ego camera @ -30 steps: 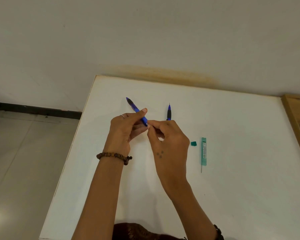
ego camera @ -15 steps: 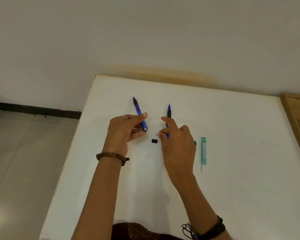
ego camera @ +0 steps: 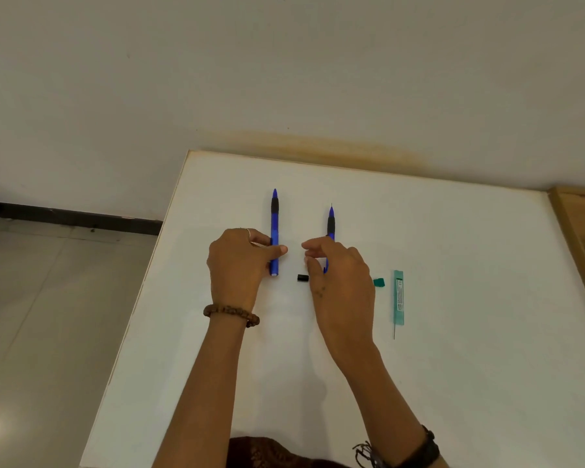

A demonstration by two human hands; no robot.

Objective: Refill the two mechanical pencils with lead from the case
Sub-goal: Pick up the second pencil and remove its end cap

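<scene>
Left pencil (ego camera: 274,231): now flat on table (ego camera: 470,265), no longer raised; left hand (ego camera: 238,265) pinches barrel. Black cap (ego camera: 303,278): off, lying between hands. Right hand (ego camera: 338,282): over right pencil (ego camera: 331,224), fingers curled, grip unclear. Lead case (ego camera: 398,297): right, uncapped, green cap (ego camera: 379,282) beside. Left pencil likely ready for lead.

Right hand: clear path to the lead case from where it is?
Probably yes. The lead case lies flat on the table, just right of the right hand; only the small green cap sits between them, off to the side.
</scene>
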